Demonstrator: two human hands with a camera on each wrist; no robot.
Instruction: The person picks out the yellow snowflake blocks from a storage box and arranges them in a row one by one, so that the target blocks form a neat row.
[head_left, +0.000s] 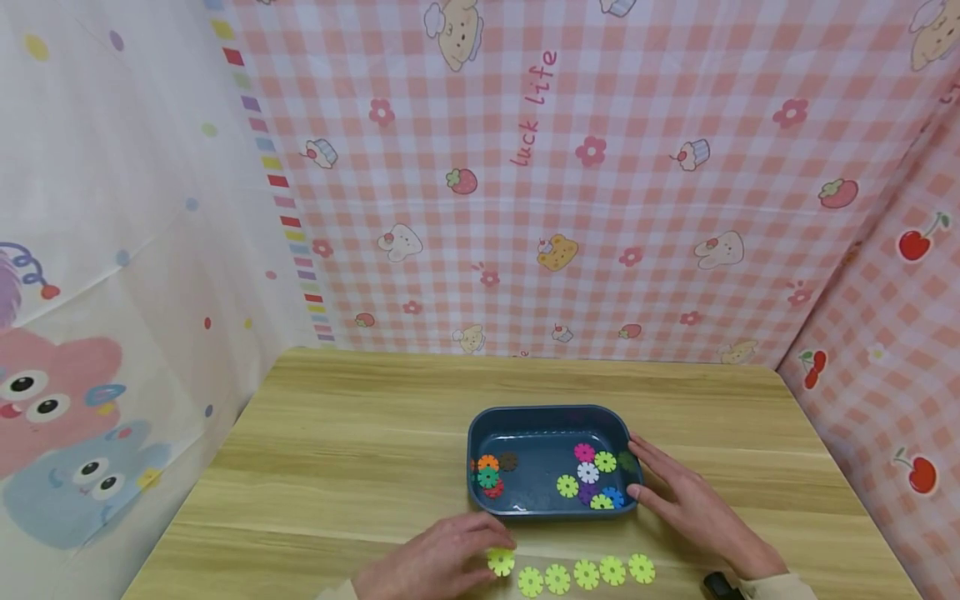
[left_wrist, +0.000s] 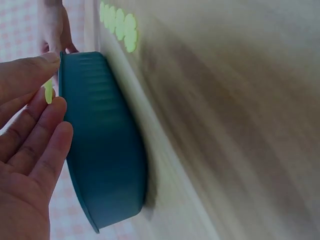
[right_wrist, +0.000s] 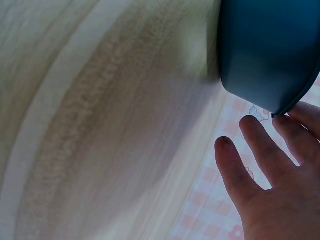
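Observation:
My left hand pinches a yellow-green snowflake disc between thumb and fingers, just in front of the dark blue box. In the left wrist view that disc shows edge-on beside the box's wall. My right hand touches the right end of the box at its rim, fingers spread and fairly straight; the right wrist view shows the fingers there. Along the table's front lies a row of several yellow-green discs, to the right of my left hand.
Inside the box, an orange disc, a green disc and others sit at the left; a white disc, a pink disc and several more lie at the right. The wooden table backs onto a pink checked cloth.

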